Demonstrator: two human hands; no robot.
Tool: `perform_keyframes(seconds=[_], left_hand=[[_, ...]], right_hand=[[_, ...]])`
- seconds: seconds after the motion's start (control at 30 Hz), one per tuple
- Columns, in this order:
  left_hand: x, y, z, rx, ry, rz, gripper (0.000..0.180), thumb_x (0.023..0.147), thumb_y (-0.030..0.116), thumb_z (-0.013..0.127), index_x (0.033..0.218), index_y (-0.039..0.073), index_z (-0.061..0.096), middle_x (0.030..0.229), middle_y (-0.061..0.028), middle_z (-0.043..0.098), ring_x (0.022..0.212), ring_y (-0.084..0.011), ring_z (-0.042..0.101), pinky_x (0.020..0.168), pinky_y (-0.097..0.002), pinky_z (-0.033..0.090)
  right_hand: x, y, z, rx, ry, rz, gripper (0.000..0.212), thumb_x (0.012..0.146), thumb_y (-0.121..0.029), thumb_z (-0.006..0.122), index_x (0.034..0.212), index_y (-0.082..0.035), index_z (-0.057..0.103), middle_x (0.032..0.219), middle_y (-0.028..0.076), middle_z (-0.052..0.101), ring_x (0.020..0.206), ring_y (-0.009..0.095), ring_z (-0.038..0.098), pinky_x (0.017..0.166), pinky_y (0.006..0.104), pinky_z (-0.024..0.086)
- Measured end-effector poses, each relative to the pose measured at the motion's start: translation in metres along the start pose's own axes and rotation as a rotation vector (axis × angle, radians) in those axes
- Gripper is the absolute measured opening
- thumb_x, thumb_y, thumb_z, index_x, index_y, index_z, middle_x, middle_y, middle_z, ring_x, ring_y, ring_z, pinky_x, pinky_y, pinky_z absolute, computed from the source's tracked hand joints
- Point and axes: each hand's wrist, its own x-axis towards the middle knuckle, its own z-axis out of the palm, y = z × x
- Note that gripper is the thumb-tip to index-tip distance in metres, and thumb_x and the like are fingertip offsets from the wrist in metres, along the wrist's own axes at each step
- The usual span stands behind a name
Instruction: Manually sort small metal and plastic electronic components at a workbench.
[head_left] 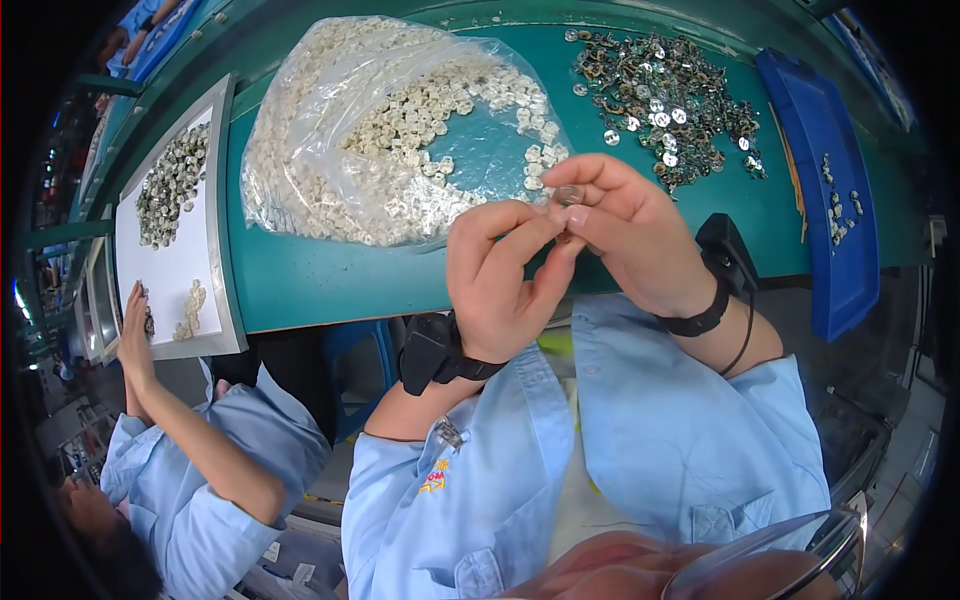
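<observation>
My left hand (500,270) and my right hand (625,235) meet above the front edge of the green table (330,275). Between their fingertips they pinch a small round silver metal part (569,195). Both wrists wear black straps, and a thin black cord runs from the right one. Just behind my hands lies a clear plastic bag (390,130) spread open, full of small cream-white ring parts. Farther back right is a loose heap of shiny metal parts (665,100).
A blue tray (835,190) with a few small parts lies at the right. A white framed board (170,230) with grey and cream parts lies at the left, where a co-worker's hand (135,325) in a light blue sleeve rests.
</observation>
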Motion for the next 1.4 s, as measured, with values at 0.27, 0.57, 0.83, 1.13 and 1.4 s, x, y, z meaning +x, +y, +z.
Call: perform_keyframes(seconds=[0.27, 0.57, 0.83, 1.13, 1.4], left_hand=[[-0.011, -0.012, -0.008, -0.961, 0.143, -0.609, 0.014, 0.084, 0.006, 0.054, 0.098, 0.001, 0.053, 0.096, -0.0084, 0.057, 0.087, -0.0133, 0.055, 0.077, -0.0239, 0.043], [-0.018, -0.027, -0.037, -0.932, 0.108, -0.68, 0.017, 0.087, 0.009, 0.05, 0.101, -0.001, 0.052, 0.09, -0.0088, 0.06, 0.086, -0.0116, 0.055, 0.079, -0.0235, 0.043], [-0.027, -0.033, -0.07, -0.835, 0.197, -0.826, 0.02, 0.088, 0.011, 0.05, 0.101, -0.003, 0.054, 0.089, -0.0066, 0.059, 0.082, -0.0101, 0.054, 0.076, -0.0227, 0.042], [-0.035, -0.045, -0.097, -0.895, 0.065, -0.83, 0.021, 0.087, 0.012, 0.051, 0.103, -0.002, 0.054, 0.09, -0.0072, 0.061, 0.083, -0.0098, 0.055, 0.076, -0.0214, 0.043], [-0.025, -0.043, -0.074, -0.871, 0.04, -0.878, 0.026, 0.086, 0.009, 0.052, 0.11, -0.001, 0.052, 0.094, -0.008, 0.061, 0.086, -0.0103, 0.056, 0.078, -0.0217, 0.044]], right_hand=[[0.002, 0.007, 0.007, -0.545, -0.035, -0.227, 0.023, 0.081, 0.002, 0.053, 0.104, 0.001, 0.049, 0.087, 0.005, 0.056, 0.082, 0.01, 0.054, 0.075, 0.0223, 0.044], [0.021, 0.012, 0.022, -0.859, -0.043, -0.328, 0.02, 0.08, 0.0, 0.055, 0.099, 0.0, 0.053, 0.081, 0.005, 0.056, 0.08, 0.011, 0.054, 0.073, 0.0239, 0.042], [0.103, 0.01, 0.023, -1.57, -0.242, -0.611, 0.017, 0.079, -0.015, 0.056, 0.092, -0.005, 0.057, 0.082, 0.01, 0.057, 0.082, 0.026, 0.055, 0.073, 0.0329, 0.043], [0.127, 0.037, 0.039, -1.642, -0.294, -0.307, 0.014, 0.078, -0.015, 0.058, 0.087, -0.004, 0.058, 0.082, 0.01, 0.057, 0.077, 0.025, 0.057, 0.067, 0.0318, 0.045], [0.086, 0.009, 0.013, -0.907, -0.231, -0.187, 0.014, 0.081, -0.006, 0.055, 0.094, -0.002, 0.058, 0.085, 0.003, 0.057, 0.076, 0.007, 0.054, 0.067, 0.0209, 0.044]])
